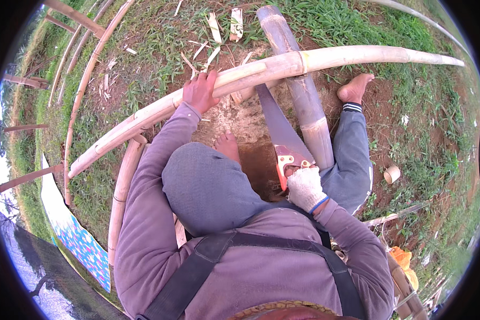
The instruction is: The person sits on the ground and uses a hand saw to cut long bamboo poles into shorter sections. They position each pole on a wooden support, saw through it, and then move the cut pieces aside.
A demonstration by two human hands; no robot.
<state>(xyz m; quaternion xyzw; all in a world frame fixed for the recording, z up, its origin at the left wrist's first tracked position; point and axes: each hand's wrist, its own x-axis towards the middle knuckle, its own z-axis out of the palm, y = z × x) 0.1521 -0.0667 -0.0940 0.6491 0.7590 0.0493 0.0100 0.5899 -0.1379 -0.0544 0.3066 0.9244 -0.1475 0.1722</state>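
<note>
A long pale bamboo pole [352, 55] lies crosswise in front of me, over a thicker grey-purple bamboo pole [310, 114] that runs away from my right leg. My bare left hand [200, 92] rests closed over the pale pole, left of the crossing. In a white knitted glove, my right hand [305, 188] is wrapped round the orange-red handle of a hand saw [279, 120]. The blade points away from me, and its tip reaches the underside or near edge of the pale pole, just left of the thick one. Whether the teeth touch the bamboo I cannot tell.
Another bamboo pole [124, 197] stands beside my left arm. Bamboo rails [85, 88] stand at the far left, near a patterned sheet [80, 240]. Split bamboo pieces [214, 28] lie beyond the pole. A short bamboo ring [392, 174] and an orange cloth [404, 261] lie on the right.
</note>
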